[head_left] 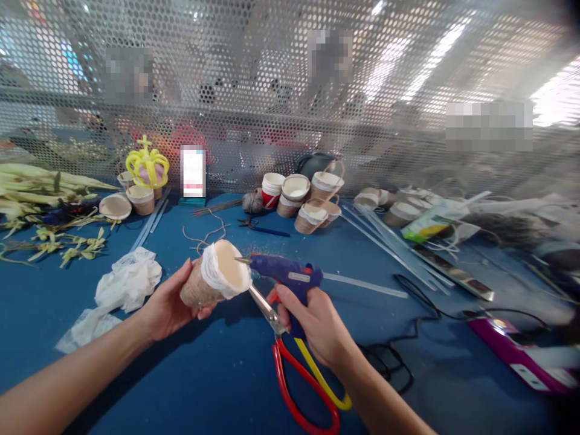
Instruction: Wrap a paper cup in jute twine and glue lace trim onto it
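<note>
My left hand (168,304) is wrapped round a twine-covered paper cup (216,275), tilted so its cream inside faces me; white lace runs round its rim. My right hand (315,321) grips a blue glue gun (286,277) by the handle. The gun's metal nozzle touches the cup's rim at the right. Below both hands, scissors (299,374) with red and yellow handles lie on the blue table (212,374), their blades under the gun.
White lace scraps (127,281) lie left. Decorated cups (308,202) and glue sticks (385,241) sit behind, by a perforated metal screen (290,90). Dried leaves (40,199) and a yellow crown (147,163) are far left. A black cord (408,332) and purple object (521,350) lie right.
</note>
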The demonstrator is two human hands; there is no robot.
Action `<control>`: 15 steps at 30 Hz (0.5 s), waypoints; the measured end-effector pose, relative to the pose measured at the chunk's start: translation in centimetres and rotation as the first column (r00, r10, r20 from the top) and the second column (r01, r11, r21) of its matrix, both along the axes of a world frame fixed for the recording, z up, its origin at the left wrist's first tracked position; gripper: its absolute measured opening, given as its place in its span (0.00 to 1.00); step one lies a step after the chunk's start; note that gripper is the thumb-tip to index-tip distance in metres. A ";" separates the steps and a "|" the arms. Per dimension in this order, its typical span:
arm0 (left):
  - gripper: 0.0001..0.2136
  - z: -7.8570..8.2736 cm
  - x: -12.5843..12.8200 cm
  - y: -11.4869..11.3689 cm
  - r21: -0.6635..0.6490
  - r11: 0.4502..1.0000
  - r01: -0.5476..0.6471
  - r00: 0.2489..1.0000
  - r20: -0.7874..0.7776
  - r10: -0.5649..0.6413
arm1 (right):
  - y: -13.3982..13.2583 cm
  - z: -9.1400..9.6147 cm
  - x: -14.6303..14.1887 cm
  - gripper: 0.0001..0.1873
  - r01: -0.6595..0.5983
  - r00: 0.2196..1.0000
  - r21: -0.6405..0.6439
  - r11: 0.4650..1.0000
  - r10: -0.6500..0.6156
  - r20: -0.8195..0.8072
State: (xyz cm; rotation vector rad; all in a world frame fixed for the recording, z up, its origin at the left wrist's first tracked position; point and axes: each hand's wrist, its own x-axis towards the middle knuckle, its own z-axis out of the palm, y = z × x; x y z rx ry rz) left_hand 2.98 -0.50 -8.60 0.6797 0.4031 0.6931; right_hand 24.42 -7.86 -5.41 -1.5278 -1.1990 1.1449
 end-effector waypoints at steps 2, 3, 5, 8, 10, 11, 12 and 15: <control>0.17 0.0 0.1 0.0 0.045 0.999 -0.025 1.000 -0.015 0.026 | 0.0 0.4 0.1 0.19 0.028 0.989 -0.011 1.000 -0.026 0.147; 0.17 0.1 0.1 0.0 0.066 0.997 -0.037 0.999 -0.030 0.039 | 0.0 0.5 0.1 0.19 0.036 0.977 -0.014 0.999 -0.032 0.211; 0.17 0.1 0.1 0.0 0.111 0.992 -0.058 0.996 -0.064 0.065 | 0.0 0.6 0.3 0.18 0.048 0.947 -0.006 0.999 -0.044 0.318; 0.17 0.3 0.2 0.0 0.159 0.984 -0.080 0.991 -0.092 0.095 | 0.0 0.7 0.6 0.16 0.037 0.909 0.037 0.999 -0.049 0.414; 0.17 0.5 0.2 0.0 0.151 0.986 -0.064 0.992 -0.102 0.080 | 0.0 0.9 1.0 0.15 0.032 0.908 0.047 0.998 -0.048 0.416; 0.17 0.6 0.2 0.0 0.136 0.990 -0.043 0.992 -0.108 0.058 | 0.0 1.1 1.1 0.15 0.036 0.914 0.044 0.998 -0.051 0.403; 0.17 0.6 0.2 0.0 0.119 0.993 -0.018 0.993 -0.111 0.032 | 0.0 1.2 1.3 0.16 0.043 0.919 0.042 0.998 -0.056 0.390; 0.19 0.5 0.1 0.0 0.070 0.995 0.069 0.993 -0.103 -0.062 | 0.0 1.5 1.7 0.17 0.031 0.916 0.056 0.998 -0.051 0.398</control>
